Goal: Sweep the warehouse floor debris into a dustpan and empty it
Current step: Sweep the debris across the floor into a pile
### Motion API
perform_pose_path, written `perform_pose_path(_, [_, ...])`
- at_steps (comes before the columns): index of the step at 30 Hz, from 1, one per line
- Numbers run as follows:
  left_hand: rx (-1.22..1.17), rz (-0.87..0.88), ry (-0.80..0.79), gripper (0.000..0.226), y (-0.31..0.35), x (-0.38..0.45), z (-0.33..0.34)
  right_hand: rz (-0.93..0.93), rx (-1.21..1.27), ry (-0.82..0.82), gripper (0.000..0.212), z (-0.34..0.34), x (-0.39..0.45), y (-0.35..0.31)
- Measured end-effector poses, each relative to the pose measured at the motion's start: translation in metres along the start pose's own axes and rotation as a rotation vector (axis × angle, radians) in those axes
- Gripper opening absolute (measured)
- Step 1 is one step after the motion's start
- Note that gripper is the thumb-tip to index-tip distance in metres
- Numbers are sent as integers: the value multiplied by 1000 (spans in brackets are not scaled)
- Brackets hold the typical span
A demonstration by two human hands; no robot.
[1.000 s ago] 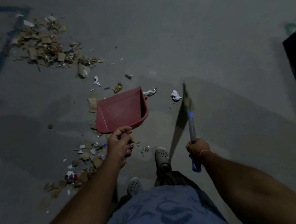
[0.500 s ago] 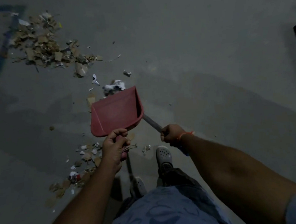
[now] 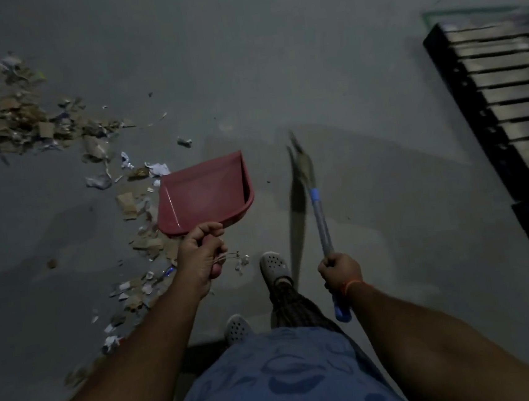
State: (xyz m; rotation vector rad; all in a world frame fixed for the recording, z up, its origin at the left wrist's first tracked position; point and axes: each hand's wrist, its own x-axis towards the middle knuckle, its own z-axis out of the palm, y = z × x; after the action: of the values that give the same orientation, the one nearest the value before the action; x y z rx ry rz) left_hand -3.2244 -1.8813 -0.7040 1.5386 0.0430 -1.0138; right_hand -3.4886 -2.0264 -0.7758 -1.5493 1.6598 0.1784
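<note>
Holding the empty red dustpan (image 3: pixel 204 194) in the left hand (image 3: pixel 201 260) and the broom (image 3: pixel 312 195) in the right hand (image 3: pixel 340 272), the person has hardly begun, since the scraps (image 3: pixel 16 117) lie piled at upper left.

The red plastic dustpan (image 3: pixel 204 194) sits left of the blue-handled broom (image 3: pixel 317 208), the two apart. The left hand (image 3: pixel 201 258) grips the dustpan's handle at its near end; the right hand (image 3: pixel 340 272) holds the broom's handle. Scattered cardboard and paper debris (image 3: pixel 22 117) lies on the grey concrete floor (image 3: pixel 275 53) left of the dustpan, running from far left toward the person. A dark slatted pallet (image 3: pixel 502 96) lies at far right.
</note>
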Motion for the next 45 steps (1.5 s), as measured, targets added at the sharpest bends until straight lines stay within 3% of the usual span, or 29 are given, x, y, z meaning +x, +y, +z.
perform_pose_path(6, [41,-25,-73,32,-19,-16,-4,240,123,139,11,-8,-29,39])
perform_pose_path(10, [42,-27,-100,36,-25,-22,-9,309,8,-6,21,-8,-37,50])
perform_pose_path(12, [37,-29,-94,33,-25,-23,-11,308,-35,-53,17,-1,-45,52])
perform_pose_path(17, [32,-32,-79,33,-28,-23,-17,189,-115,-116,16,28,-44,58])
perform_pose_path(24, [16,12,-18,28,-18,-26,-27,-64,-285,-293,28,40,-32,-20])
perform_pose_path(29, [-5,54,27,29,-4,-23,-21,-242,-288,-363,4,32,-31,-72])
perform_pose_path(32, [-25,71,28,29,5,-19,-12,-293,-280,-350,22,26,-27,-79])
perform_pose_path(34, [-42,88,36,29,9,-14,-6,-306,-273,-315,24,20,-18,-79])
perform_pose_path(38, [-61,91,87,28,17,-8,6,-272,-226,-242,7,-1,17,-75])
perform_pose_path(45, [-184,69,261,25,18,7,26,-82,-215,-200,17,-27,85,-89])
